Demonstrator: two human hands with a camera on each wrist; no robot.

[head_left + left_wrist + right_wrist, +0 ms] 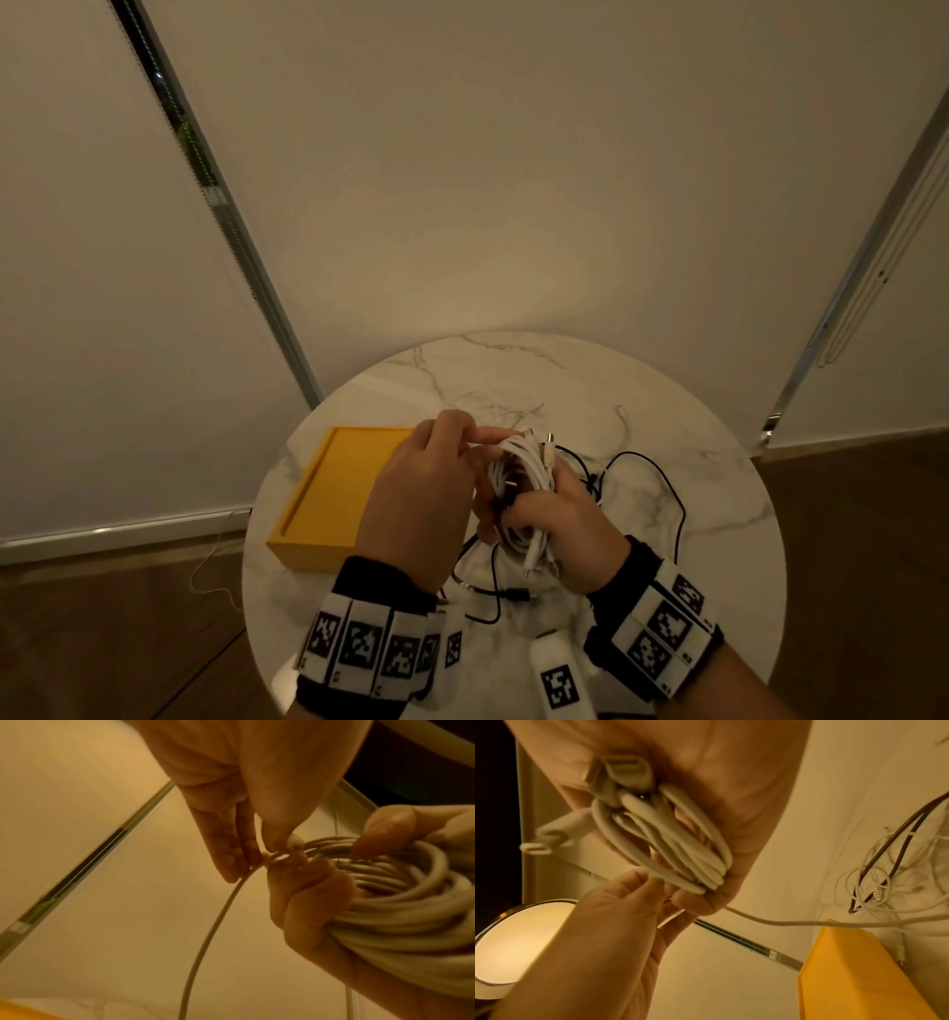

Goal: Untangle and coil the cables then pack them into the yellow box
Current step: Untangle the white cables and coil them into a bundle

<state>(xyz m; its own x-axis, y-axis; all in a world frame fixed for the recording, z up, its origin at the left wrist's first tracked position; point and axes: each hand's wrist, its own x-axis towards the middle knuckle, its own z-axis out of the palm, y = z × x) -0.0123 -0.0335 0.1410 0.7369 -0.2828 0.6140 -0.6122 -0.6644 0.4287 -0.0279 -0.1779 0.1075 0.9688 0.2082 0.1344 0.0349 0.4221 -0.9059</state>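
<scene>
Above the desk (667, 390): right hand (575, 519) grips the white coil (518, 462); left hand (426, 478) pinches its loose strand.
Done: one coil nearly wound.
Left: black cable (662, 488) and thin white ones (tangled); yellow box (308, 493) empty, beside them.

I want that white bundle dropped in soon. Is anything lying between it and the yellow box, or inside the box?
Nothing visible blocks the way. The white coil sits in the right hand, just right of the yellow box, whose open tray looks bare. The left hand hangs over the box's near corner, pinching a strand trailing to the tangle on the table.
</scene>
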